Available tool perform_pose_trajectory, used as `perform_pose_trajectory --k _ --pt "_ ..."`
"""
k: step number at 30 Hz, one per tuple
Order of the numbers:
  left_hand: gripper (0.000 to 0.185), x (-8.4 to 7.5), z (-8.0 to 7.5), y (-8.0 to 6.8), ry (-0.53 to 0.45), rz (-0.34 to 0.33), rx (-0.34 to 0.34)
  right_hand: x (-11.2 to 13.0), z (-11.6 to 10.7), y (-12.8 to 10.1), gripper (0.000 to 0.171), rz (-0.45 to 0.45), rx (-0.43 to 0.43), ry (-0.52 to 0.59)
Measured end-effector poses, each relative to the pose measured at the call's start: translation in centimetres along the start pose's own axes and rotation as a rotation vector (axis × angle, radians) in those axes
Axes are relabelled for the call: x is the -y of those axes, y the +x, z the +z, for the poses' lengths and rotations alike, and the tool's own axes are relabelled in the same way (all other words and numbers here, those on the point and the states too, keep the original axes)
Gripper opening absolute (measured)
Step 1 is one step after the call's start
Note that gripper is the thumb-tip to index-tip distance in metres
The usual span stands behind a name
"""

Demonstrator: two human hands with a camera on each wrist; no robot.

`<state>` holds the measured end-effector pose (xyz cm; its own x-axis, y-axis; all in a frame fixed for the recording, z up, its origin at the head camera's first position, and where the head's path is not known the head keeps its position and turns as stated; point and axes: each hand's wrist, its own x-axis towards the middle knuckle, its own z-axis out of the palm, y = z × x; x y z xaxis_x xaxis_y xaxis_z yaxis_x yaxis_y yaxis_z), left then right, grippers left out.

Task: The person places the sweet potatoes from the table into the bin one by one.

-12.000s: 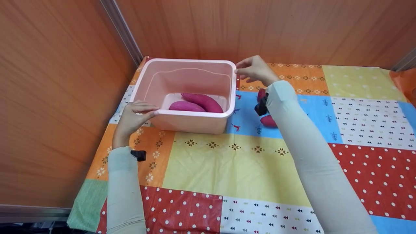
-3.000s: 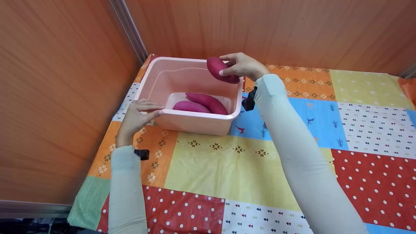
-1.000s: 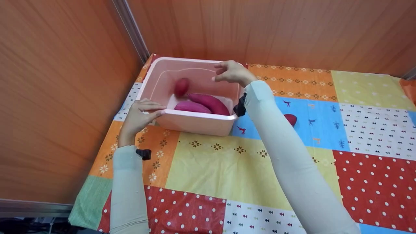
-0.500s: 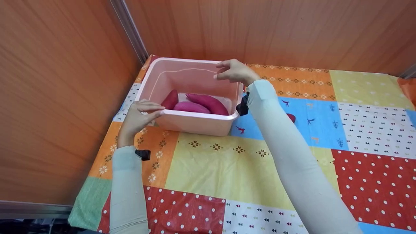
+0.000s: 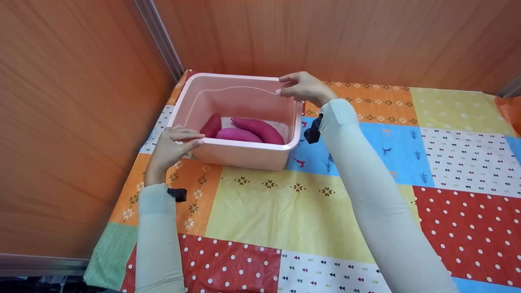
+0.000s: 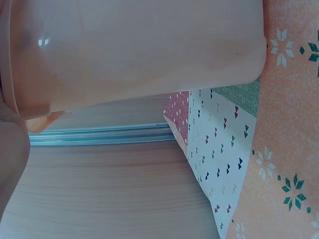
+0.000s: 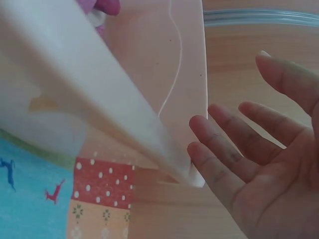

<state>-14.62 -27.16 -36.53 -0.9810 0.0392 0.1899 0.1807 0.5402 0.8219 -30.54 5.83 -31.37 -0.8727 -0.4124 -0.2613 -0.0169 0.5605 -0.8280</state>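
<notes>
Right hand (image 5: 303, 87) hovers open-fingered; left hand (image 5: 171, 142) grips bin (image 5: 240, 152) — near corner.

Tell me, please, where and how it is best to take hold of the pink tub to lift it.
Probably by the rolled rim of the pink tub, from two opposite sides. The lip juts outward, so fingers can hook under it. The left hand already grips the near left corner.
</notes>
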Motion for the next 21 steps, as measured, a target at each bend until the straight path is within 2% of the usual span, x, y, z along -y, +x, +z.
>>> perform_pose_trajectory --k 7,14,21 --pt "0.023 0.4 -0.3 0.1 0.007 0.010 0.003 -0.7 -1.0 -0.5 0.071 -0.028 -0.010 0.036" --pt "0.023 0.7 -0.4 0.1 0.000 0.041 0.003 -1.9 -2.1 -0.9 0.072 -0.011 -0.039 0.030" --pt "0.023 1.0 -0.8 0.1 -0.019 0.030 0.004 -3.6 -3.1 -1.2 0.070 0.009 -0.052 0.025"
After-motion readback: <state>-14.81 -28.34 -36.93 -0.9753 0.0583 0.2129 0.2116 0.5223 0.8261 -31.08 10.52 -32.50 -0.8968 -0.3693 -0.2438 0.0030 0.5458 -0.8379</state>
